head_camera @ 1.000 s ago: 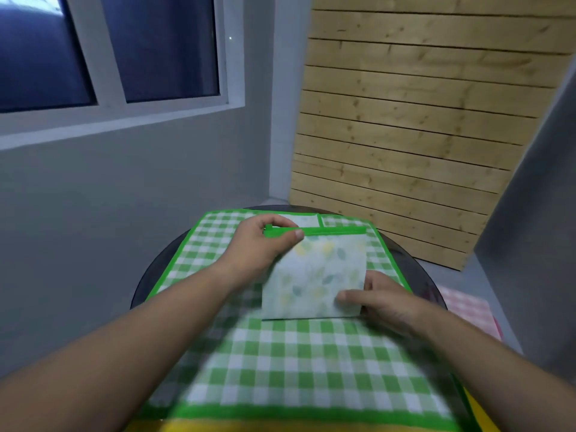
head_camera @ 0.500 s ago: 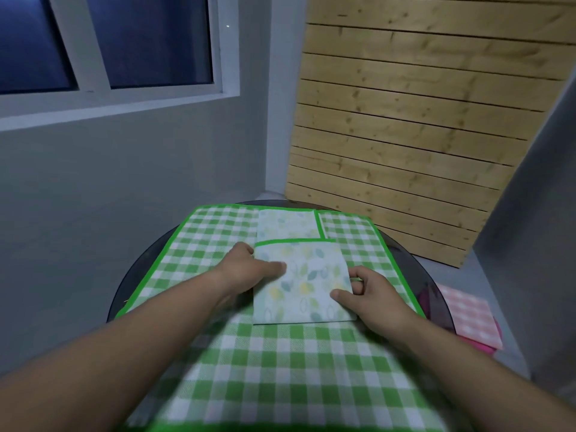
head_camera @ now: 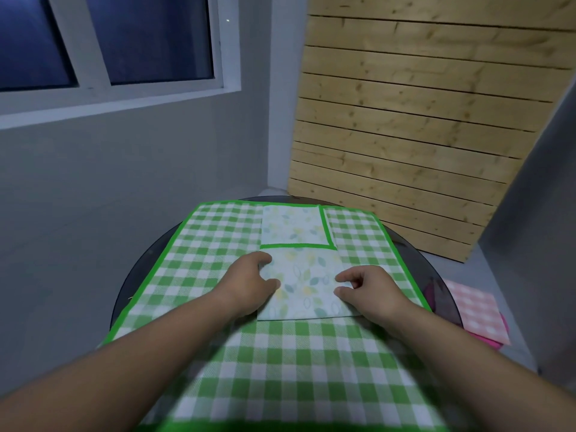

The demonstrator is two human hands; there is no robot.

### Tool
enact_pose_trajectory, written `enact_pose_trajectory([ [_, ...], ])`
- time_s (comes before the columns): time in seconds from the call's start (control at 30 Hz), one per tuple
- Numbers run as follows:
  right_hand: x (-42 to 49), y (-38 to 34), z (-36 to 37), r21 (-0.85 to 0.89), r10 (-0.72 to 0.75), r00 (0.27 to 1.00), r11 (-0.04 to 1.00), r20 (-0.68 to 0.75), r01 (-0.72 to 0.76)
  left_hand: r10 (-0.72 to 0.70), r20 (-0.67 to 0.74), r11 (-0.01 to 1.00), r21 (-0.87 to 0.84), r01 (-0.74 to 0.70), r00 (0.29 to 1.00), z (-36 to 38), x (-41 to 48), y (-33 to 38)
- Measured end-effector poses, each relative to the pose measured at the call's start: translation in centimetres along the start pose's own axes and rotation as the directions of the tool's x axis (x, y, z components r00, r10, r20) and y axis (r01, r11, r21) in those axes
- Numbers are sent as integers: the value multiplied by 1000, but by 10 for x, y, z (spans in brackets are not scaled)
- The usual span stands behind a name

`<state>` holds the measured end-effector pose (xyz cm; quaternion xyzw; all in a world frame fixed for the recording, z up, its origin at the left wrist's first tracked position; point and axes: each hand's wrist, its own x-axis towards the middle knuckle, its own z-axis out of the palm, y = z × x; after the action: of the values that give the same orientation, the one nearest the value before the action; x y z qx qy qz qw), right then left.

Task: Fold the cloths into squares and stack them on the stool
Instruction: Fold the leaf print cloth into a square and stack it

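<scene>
The folded leaf cloth [head_camera: 307, 285] lies flat on the green checked cloth [head_camera: 218, 244] on the round worktop [head_camera: 129, 285], between both hands. The left hand [head_camera: 247, 286] grips its 9 o'clock edge. The right hand [head_camera: 369, 289] grips its 3 o'clock edge. The pink pile [head_camera: 473, 310] sits at 3 o'clock, nearer the right hand.

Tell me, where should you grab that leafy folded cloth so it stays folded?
Probably by its left and right edges, left hand and right hand each coming from its own side. The leafy cloth lies flat on the checked cloth, so pinching all layers at both sides should keep the square from opening.
</scene>
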<state>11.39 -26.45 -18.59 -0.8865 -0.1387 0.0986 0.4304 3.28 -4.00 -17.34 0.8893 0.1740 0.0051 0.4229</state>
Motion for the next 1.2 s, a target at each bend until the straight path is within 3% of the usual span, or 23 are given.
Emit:
enact_pose_trajectory([
  [0.33,-2,-3,-1,-13,71,997,997,18,-71,18,66,995,92,-24,998,4,0,-4],
  [0.53,-3,-8,0,-96,66,998,993,10,-64,78,6,959,274,-76,997,16,-2,-4],
  [0.63,-3,-7,0,-115,62,998,992,10,-61,203,-20,880,443,-173,979,22,-10,-3],
  [0.73,-3,-6,2,-122,61,998,991,7,-60,320,91,761,569,-313,943,28,-15,-2],
  [0.9,-4,-8,2,-119,81,997,990,15,-78,235,260,706,616,-348,937,36,-9,-14],
  [0.97,-8,-9,2,-213,36,999,977,19,-31,217,277,684,641,-349,936,37,-7,-16],
  [1.07,-20,-10,1,-430,-197,980,882,39,194,201,286,659,668,-345,937,38,-6,-15],
  [1.13,-27,-8,5,-467,-310,942,819,129,333,191,290,646,682,-342,938,38,-6,-14],
  [1.2,-30,-4,11,-437,-306,935,827,178,353,184,293,643,686,-341,938,38,-7,-14],
])
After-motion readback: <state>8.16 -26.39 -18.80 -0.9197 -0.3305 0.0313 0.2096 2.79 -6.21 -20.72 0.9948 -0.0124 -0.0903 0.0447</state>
